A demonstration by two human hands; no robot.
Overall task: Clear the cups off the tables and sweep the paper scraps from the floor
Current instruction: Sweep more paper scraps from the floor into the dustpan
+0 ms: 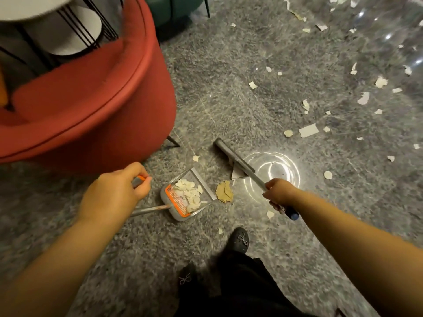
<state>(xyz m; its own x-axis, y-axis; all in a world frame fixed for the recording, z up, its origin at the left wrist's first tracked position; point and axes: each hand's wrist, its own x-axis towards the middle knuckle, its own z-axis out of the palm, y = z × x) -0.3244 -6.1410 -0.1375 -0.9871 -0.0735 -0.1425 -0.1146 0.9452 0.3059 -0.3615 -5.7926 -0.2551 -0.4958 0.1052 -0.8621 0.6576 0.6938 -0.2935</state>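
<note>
Head view looks down on a grey speckled floor (229, 106) with one dustpan (185, 197), one broom (238, 162) and many paper scraps (308, 130).

The left hand (114, 193) curls its fingers (143, 191) round the orange top of the dustpan's long handle, which slants down to the pan. The grey pan, with an orange comb along its near wall, sits on the floor near the middle and holds a heap of pale scraps, more than ten, too crowded to count exactly.

The right hand (278, 193) grips the broom's metal shaft, fingers wrapped tight; the dark blue handle end sticks out below the fist. The broom's grey head lies on the floor just far and right of the pan, with one white scrap under it. One crumpled brown scrap (224, 191) lies between the pan's mouth and the broom.

A few more white scraps lie close around the pan and near the feet. To the right and far right, roughly thirty scraps are scattered well apart across the floor.

One red armchair (91, 99) fills the far left; behind it stands one round white bench (29, 6) on black wire legs. Two dark shoes (239, 240) show at the near edge.
</note>
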